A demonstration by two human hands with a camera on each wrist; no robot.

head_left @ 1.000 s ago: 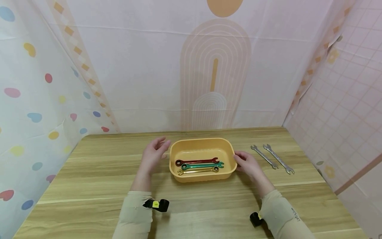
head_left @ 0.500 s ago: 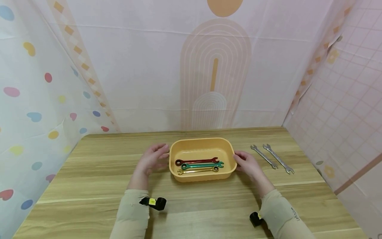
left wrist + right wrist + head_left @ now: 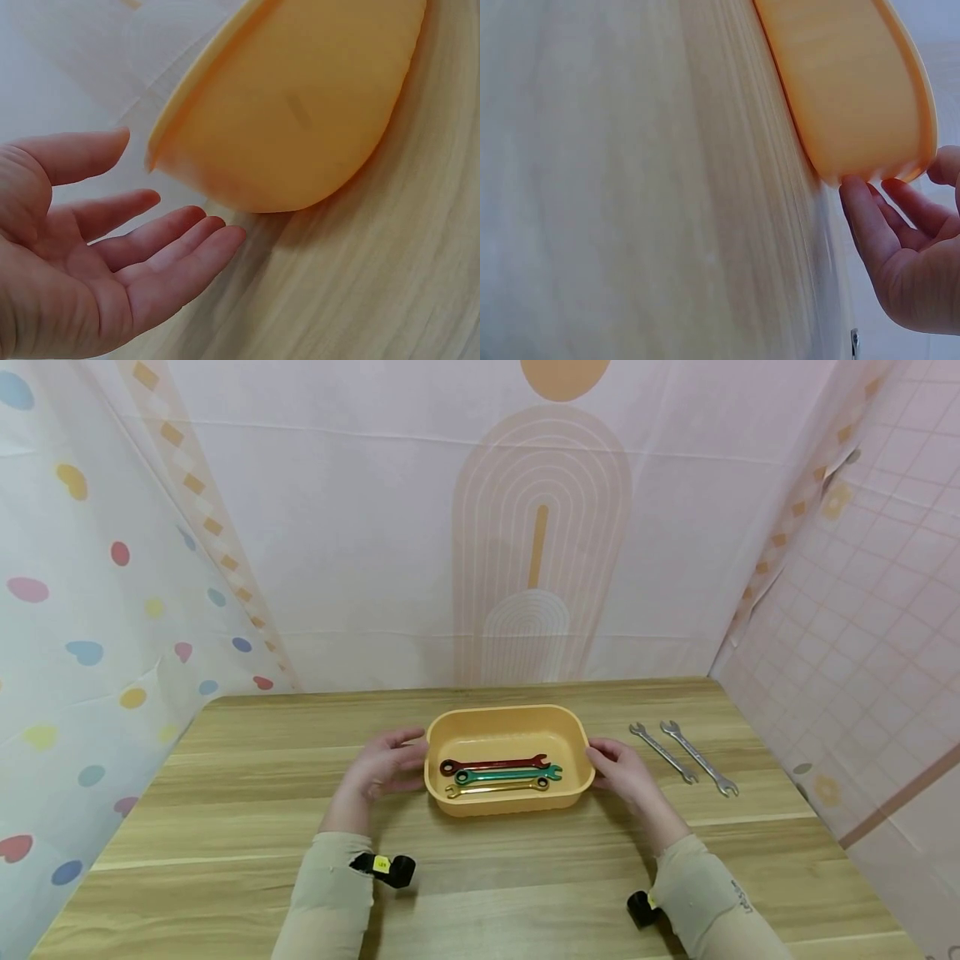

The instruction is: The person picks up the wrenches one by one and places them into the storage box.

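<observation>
A yellow plastic storage bin (image 3: pixel 510 806) sits mid-table. Inside it lie three ratcheting combination wrenches: a red one (image 3: pixel 495 766), a green one (image 3: pixel 510 775) and a gold one (image 3: pixel 498 787). My right hand (image 3: pixel 624 772) holds the bin's right end, thumb at the rim and fingers on the outer wall; the right wrist view shows those fingers (image 3: pixel 874 232) against the bin. At the opposite end is my left hand (image 3: pixel 378 768), its fingers extended toward the wall. In the left wrist view the left hand (image 3: pixel 112 262) shows a bare palm, with fingertips just short of the bin (image 3: pixel 292 112).
Two silver open-end wrenches, a shorter one (image 3: pixel 663 753) and a longer one (image 3: pixel 700 758), lie on the wooden table (image 3: pixel 225 827) to the bin's right. Printed curtains (image 3: pixel 360 543) enclose the back and both sides.
My left hand has come down and spread its fingers beside the bin's left end. The right hand, the bin and the wrenches have stayed in place.
</observation>
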